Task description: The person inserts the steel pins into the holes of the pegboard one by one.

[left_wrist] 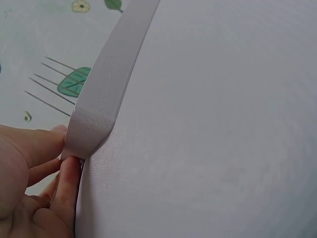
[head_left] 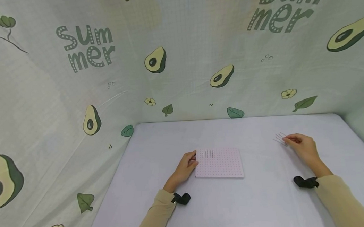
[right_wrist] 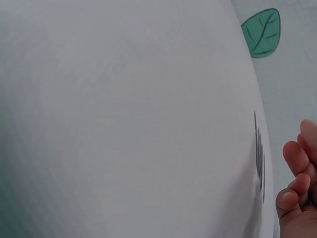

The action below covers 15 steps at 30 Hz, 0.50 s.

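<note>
Head: left hand [head_left: 182, 169] gripping pegboard [head_left: 220, 165]

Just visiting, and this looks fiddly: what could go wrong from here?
The loose pins are thin and lie close together, so the right hand might pick up several at once. The left hand grips only the left side of the board; if that slips or tilts, the standing pins could work loose.

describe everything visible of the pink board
The pink board is a pale, thin rectangle, perhaps plastic, with a grid of small hole-like dots. It lies flat on the white table. Five thin dark pins stand in a row near its far left corner; the left grip holds its left edge.
</note>
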Available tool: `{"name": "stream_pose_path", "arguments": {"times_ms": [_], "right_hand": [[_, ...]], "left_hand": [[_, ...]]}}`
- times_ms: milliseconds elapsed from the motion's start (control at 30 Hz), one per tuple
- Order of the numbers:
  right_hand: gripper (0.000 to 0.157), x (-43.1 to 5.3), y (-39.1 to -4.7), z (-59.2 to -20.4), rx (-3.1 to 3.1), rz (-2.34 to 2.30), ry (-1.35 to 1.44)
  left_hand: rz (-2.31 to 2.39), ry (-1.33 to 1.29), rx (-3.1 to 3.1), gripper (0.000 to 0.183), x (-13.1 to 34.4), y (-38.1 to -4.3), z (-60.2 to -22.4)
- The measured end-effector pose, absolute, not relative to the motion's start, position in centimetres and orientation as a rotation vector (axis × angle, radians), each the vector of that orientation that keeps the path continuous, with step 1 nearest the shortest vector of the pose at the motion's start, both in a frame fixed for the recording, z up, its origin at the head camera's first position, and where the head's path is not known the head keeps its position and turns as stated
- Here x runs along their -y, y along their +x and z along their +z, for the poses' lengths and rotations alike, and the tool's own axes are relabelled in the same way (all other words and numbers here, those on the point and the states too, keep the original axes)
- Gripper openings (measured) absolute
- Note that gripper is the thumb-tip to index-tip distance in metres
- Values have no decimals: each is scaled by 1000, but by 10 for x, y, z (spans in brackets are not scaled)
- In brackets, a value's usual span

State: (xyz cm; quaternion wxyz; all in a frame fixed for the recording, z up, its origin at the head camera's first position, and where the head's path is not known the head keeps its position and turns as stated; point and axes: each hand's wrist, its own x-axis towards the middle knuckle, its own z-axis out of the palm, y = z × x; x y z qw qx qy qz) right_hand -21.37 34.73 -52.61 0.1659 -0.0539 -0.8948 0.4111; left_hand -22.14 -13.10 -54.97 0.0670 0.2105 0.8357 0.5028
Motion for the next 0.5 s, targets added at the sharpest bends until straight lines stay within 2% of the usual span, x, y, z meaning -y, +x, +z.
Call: {"name": "stream_pose_path", "arguments": {"times_ms": [500], "right_hand": [[31,-345,-228,-539,2610,1111,-154]], "left_hand": [[1523,614,-2514,52,130,-223,-550]]}}
